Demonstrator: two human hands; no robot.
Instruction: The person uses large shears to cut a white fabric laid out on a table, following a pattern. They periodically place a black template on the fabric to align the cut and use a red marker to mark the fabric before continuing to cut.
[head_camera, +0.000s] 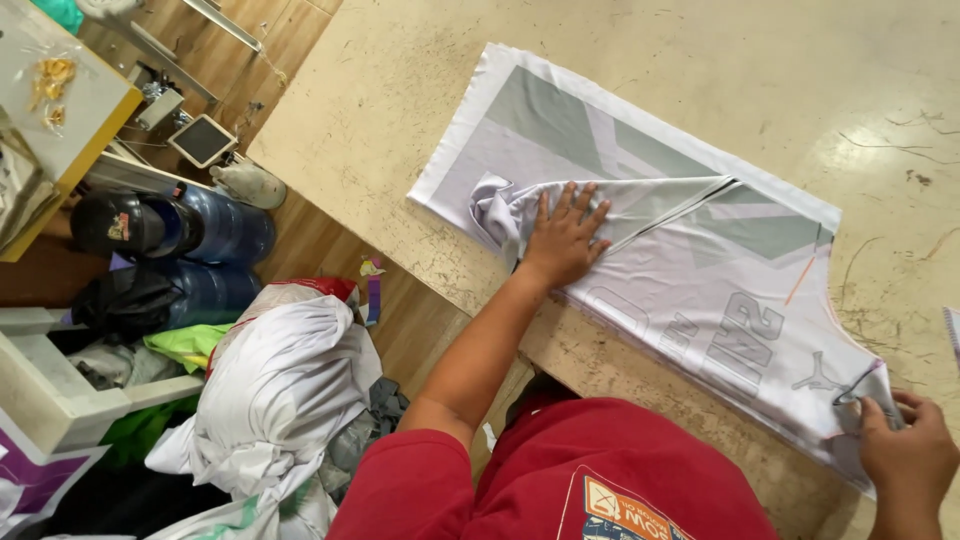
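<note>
We have a white and grey printed garment panel (640, 230) lying flat on the pale, scuffed worktable (420, 110), close to the table's near edge and running roughly along it. Its long axis goes from the squared hem end, toward the table's left corner, to the shaped armhole end at our right.

Left hand (565, 235): fingers spread and flat, palm down, gripping nothing. It presses on the panel about a third of the way in from the hem end, with the fingertips pointing away from the near edge. A bunched fold of loose cloth (498, 212) sits just beside this hand, on its hem side and touching the thumb edge.

Right hand (905, 450): fingers closed in a pinch on the panel's tip at the armhole end, right at the near edge of the table. The thumb is on top; we cannot see the fingers underneath.

Both hands therefore lie on the same long axis, well apart, with the printed middle section stretched between them. The left hand is nearer the bunched fold; the right hand is nearer the pointed end.

Beyond the table's left edge, a heap of white fabric (285, 390) and two blue water bottles (215, 230) stand on the wooden floor.
</note>
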